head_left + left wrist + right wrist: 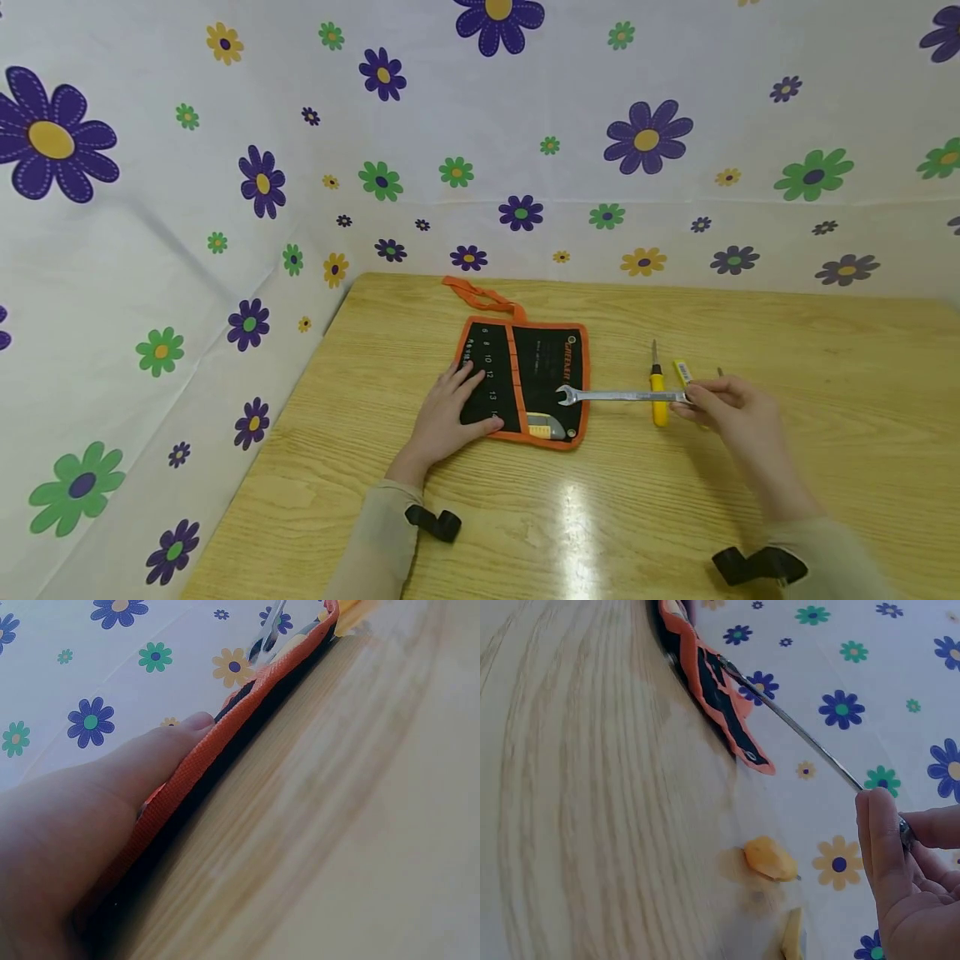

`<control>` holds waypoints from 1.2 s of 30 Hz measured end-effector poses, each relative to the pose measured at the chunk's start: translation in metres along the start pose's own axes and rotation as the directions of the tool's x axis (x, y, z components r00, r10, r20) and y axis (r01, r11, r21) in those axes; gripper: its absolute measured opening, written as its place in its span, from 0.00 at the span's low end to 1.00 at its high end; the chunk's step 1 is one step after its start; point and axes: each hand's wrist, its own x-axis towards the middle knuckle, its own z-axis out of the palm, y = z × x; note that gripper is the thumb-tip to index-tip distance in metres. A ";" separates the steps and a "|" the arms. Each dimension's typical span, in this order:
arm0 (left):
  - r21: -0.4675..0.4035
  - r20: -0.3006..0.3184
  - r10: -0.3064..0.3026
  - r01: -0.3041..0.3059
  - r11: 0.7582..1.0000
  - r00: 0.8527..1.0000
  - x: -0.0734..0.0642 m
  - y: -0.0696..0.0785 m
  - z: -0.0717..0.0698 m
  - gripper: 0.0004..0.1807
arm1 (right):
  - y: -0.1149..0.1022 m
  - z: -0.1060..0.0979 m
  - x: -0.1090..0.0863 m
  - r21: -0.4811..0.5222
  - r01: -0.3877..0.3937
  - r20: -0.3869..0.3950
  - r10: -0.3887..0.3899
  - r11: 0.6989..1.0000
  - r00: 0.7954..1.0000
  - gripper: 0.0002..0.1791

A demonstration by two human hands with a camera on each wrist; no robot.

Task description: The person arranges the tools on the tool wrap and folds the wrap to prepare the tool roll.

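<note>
A black tool pouch point(547, 358) with orange trim and printed size numbers lies spread on the table. My left hand point(446, 410) rests on its left part, fingers spread over the numbered pockets and thumb by the near edge. In my right hand point(738, 417), thumb and fingertips pinch one end of a silver wrench point(630, 397). The wrench points left, and its open-ended head overlaps the pouch's right half in the head view. A yellow and grey utility knife point(546, 427) sticks out of a pouch pocket near the bottom edge.
A screwdriver with a yellow handle point(659, 408) lies right of the pouch, under the wrench's line. Beside it is another yellow tool point(682, 372), partly hidden by my right hand. An orange strap point(480, 293) trails behind the pouch. A flowered cloth point(570, 167) hangs behind the wooden table point(862, 400).
</note>
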 end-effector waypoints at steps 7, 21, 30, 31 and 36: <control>-0.003 -0.003 0.005 -0.005 1.000 1.000 0.000 0.000 0.000 0.48 | 0.005 0.023 0.014 -0.008 -0.043 0.008 0.043 0.999 0.999 0.19; 0.009 0.001 -0.004 0.004 1.000 1.000 0.001 -0.002 0.002 0.47 | 0.010 0.040 0.025 -0.434 0.095 0.030 -0.091 0.896 0.995 0.16; 0.004 0.005 -0.009 0.009 1.000 1.000 0.001 -0.001 0.002 0.47 | 0.014 0.049 0.027 -0.407 0.068 0.070 -0.043 0.911 0.997 0.12; 0.002 0.005 -0.009 0.009 1.000 1.000 0.001 -0.001 0.002 0.47 | 0.014 0.049 0.027 -0.408 0.062 0.070 -0.037 0.911 0.997 0.12; 0.001 0.003 -0.010 0.010 1.000 1.000 0.001 -0.002 0.003 0.47 | 0.014 0.053 0.029 -0.436 0.041 0.064 -0.014 0.899 0.998 0.11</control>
